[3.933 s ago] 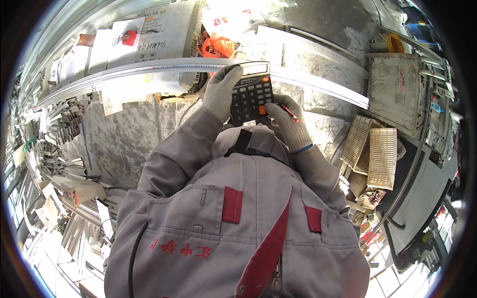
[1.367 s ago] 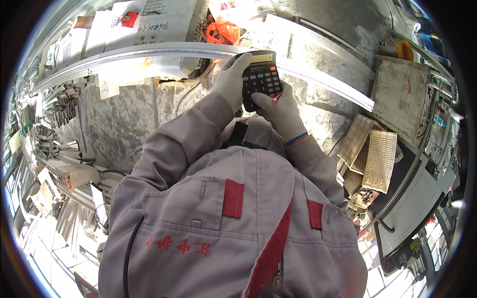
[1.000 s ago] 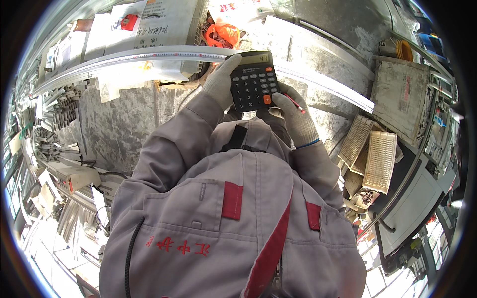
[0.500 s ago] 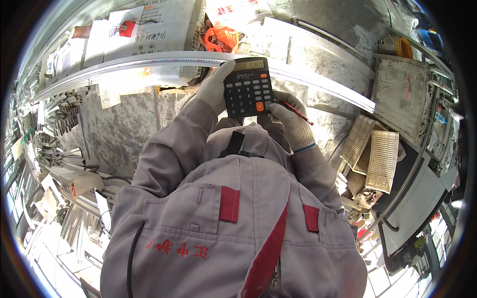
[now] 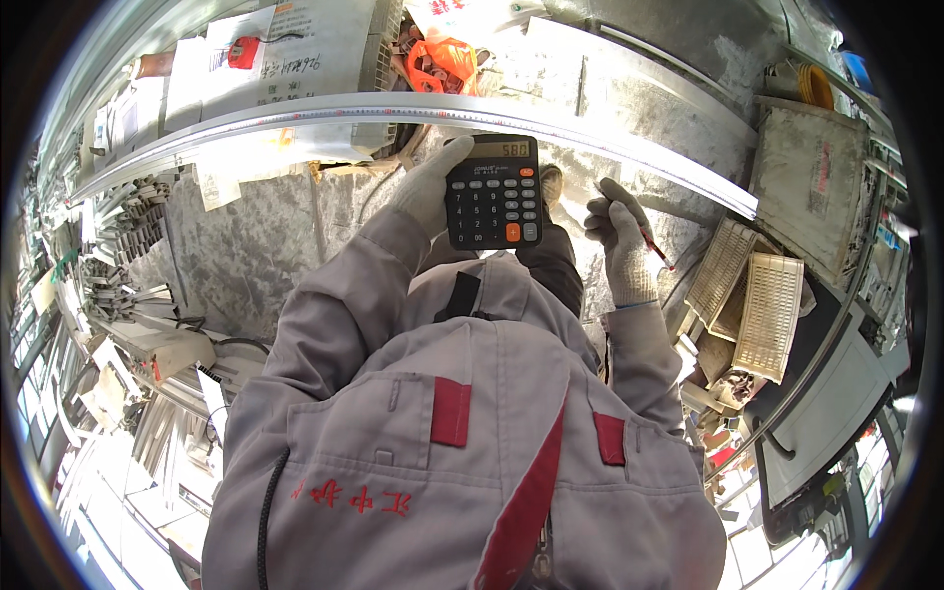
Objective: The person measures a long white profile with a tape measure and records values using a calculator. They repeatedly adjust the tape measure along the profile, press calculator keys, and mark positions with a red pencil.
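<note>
My left hand (image 5: 429, 189), in a pale knit glove, grips the left edge of a black calculator (image 5: 479, 209), its thumb along the upper corner. The calculator lies face up toward me, with dark keys, two orange ones and a lit display. To its right and apart from it, my right hand (image 5: 626, 244), also gloved, is raised with bent fingers. A thin red pencil (image 5: 659, 252) sticks out from its palm side. Just beyond the calculator, a long pale metal strip (image 5: 639, 155) with a ruler scale (image 5: 324, 112) runs across from left to right.
Papers and a small red object (image 5: 243, 53) lie at the far left. An orange bag (image 5: 442, 67) sits beyond the strip. Plastic baskets (image 5: 769, 315) and a grey worn box (image 5: 808, 192) stand at the right. Stacked metal profiles (image 5: 128, 231) fill the left side.
My right hand has moved away from the calculator's lower right corner, out to the right, with the pencil. The calculator sits slightly lower in view and straighter, still in my left hand.
</note>
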{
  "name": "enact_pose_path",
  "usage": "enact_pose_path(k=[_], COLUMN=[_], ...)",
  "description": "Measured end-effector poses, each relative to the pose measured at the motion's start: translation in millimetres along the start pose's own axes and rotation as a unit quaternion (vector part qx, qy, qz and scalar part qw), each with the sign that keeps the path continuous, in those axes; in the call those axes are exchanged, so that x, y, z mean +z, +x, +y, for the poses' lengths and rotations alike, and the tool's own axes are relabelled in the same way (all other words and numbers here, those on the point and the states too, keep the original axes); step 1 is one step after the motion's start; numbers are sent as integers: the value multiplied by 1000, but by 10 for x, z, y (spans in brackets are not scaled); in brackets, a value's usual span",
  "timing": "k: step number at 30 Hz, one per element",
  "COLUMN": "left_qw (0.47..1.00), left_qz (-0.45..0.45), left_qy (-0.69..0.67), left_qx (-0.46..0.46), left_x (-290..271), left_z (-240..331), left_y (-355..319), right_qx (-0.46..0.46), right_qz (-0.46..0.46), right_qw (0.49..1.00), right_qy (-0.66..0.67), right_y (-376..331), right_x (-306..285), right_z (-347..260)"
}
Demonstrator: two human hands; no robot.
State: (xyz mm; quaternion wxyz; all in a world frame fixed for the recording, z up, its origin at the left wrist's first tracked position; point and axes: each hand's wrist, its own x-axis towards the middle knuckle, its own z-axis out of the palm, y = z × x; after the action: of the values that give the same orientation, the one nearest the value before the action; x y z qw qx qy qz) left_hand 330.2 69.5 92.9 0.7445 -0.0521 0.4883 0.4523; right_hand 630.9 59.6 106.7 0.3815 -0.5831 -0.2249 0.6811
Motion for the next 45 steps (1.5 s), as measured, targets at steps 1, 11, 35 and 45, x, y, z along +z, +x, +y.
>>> enact_pose_path(k=[1,11,35,45], left_qw=[1000,993,990,989], left_qz=[4,56,88,107], left_qy=[8,38,58,40], left_qx=[-17,-95,-96,-96], left_x=[-12,-11,199,195], left_z=[-36,-389,-726,-748], left_y=[18,192,757,860], right_qx=[-5,-57,-18,-12], right_qz=[10,51,11,-30], right_qw=[1000,989,973,968], right_qy=[-27,-128,-230,-247], right_y=[30,486,1857,1929], right_x=[-72,-644,-1157,-942], right_z=[10,-76,-73,-40])
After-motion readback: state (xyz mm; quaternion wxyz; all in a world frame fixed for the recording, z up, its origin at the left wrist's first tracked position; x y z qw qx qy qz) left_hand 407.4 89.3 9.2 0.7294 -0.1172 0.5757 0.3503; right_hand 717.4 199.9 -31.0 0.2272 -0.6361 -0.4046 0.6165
